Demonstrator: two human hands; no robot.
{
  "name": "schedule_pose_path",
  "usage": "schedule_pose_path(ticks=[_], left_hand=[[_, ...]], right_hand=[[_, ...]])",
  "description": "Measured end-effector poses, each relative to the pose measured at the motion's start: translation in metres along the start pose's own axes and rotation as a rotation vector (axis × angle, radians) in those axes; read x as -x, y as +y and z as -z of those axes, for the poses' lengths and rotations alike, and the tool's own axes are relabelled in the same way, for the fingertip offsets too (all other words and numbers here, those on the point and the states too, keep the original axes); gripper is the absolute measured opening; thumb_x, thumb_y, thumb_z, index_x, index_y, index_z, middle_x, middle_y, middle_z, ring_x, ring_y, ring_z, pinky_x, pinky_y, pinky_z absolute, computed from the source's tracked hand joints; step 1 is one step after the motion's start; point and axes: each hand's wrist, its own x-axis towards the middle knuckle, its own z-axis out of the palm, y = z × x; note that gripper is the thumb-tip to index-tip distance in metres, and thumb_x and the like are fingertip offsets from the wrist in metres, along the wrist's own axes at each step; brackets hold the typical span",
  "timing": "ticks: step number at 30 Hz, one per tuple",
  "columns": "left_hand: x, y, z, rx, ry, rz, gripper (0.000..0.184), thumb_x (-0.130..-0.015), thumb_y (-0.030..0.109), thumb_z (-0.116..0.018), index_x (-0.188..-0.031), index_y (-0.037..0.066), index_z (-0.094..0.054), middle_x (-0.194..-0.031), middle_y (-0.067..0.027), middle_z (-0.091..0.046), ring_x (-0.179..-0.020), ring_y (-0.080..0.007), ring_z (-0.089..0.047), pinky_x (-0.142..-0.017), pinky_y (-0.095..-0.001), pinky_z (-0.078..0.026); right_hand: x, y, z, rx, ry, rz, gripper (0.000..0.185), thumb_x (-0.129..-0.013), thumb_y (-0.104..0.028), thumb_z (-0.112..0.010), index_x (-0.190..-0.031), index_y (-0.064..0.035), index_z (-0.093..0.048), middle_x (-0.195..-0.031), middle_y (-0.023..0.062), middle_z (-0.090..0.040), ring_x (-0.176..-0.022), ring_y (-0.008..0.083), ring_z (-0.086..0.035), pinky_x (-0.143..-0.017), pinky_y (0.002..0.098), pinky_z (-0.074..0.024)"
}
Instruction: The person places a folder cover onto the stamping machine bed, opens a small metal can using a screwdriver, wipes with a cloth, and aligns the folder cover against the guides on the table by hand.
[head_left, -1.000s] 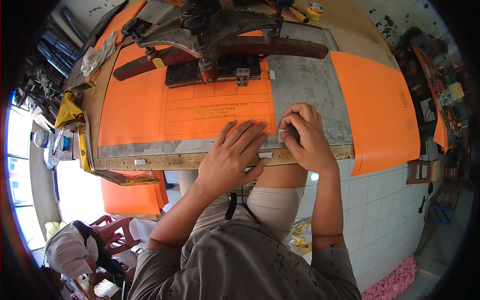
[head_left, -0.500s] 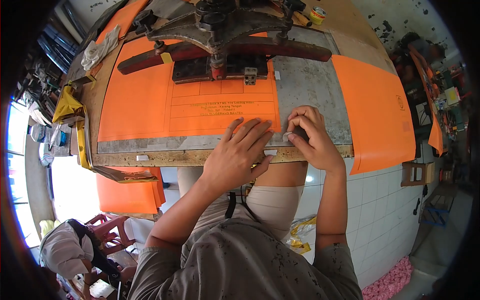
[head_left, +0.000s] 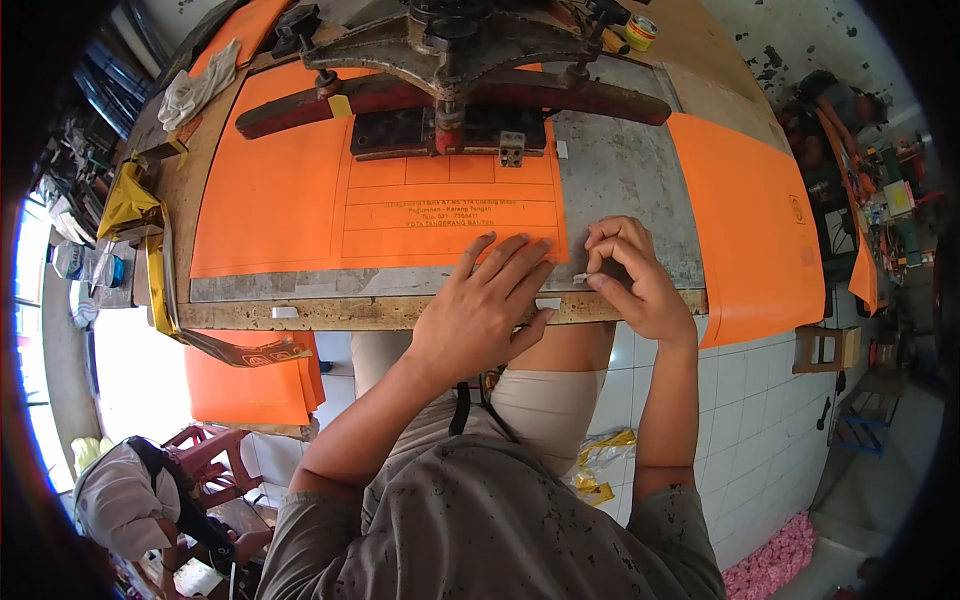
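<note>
An orange printed sheet (head_left: 270, 210) lies on the grey metal plate (head_left: 625, 200) under the press, with lines of dark lettering near its front. Resting on its front edge is my left hand (head_left: 485, 305), fingers stretched out and slightly spread, the thumb over the wooden table edge. My right hand (head_left: 645, 280) hovers over the plate, right of the sheet. Its thumb and index finger pinch a small white piece (head_left: 582, 279), perhaps tape or paper. Another white piece (head_left: 548, 303) sits on the table edge beside my left thumb.
A heavy press (head_left: 450, 85) with a red bar spans the sheet's back. Another orange sheet (head_left: 750, 230) overhangs the table's right side. Gold foil (head_left: 150, 235) hangs at the left edge; a white cloth (head_left: 200, 88) lies behind. Someone in a white cap (head_left: 125, 500) sits lower left.
My right hand has shifted slightly right, and the white piece in its pinch is turned differently. My left hand stays on the sheet. The whole view has moved a little.
</note>
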Motion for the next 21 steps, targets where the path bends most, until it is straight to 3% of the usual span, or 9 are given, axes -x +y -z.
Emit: schedule_pose_path(ticks=[6,12,18,21], left_hand=[[0.0,0.0,0.0,-0.008,-0.002,-0.003,0.05,-0.097,0.034,-0.077,-0.137,0.006,-0.07,-0.151,-0.0076,-0.063,-0.143,-0.029,-0.056,-0.123,-0.0538,-0.041],[-0.001,0.0,0.001,-0.009,-0.013,-0.003,0.05,-0.096,0.034,-0.078,-0.137,0.006,-0.071,-0.151,-0.0082,-0.063,-0.143,-0.0295,-0.056,-0.123,-0.0542,-0.041],[-0.002,0.0,0.002,-0.03,-0.02,-0.022,0.051,-0.099,0.036,-0.072,-0.135,0.001,-0.071,-0.15,-0.0121,-0.062,-0.142,-0.031,-0.055,-0.124,-0.053,-0.041],[-0.002,0.0,0.002,-0.012,-0.029,0.002,0.052,-0.094,0.034,-0.079,-0.136,0.005,-0.071,-0.152,-0.0085,-0.063,-0.142,-0.0299,-0.056,-0.123,-0.0542,-0.041]], right_hand=[[0.004,0.009,0.001,-0.38,0.083,-0.073,0.009,-0.101,-0.011,-0.069,-0.106,-0.0066,-0.062,-0.127,0.0085,-0.059,-0.127,0.0267,-0.053,-0.116,0.0431,-0.0394],[-0.011,-0.009,-0.001,-0.039,0.054,-0.142,0.011,-0.102,-0.013,-0.071,-0.106,-0.0063,-0.064,-0.133,0.0078,-0.058,-0.132,0.0287,-0.052,-0.117,0.0436,-0.0397],[-0.021,-0.004,-0.001,0.078,0.01,-0.109,0.01,-0.101,-0.013,-0.072,-0.103,-0.0059,-0.066,-0.138,0.0083,-0.056,-0.138,0.0318,-0.048,-0.119,0.0459,-0.039],[-0.023,-0.003,-0.002,0.092,0.023,-0.104,0.01,-0.101,-0.013,-0.071,-0.103,-0.0057,-0.066,-0.137,0.0088,-0.056,-0.136,0.0325,-0.049,-0.119,0.0461,-0.0393]])
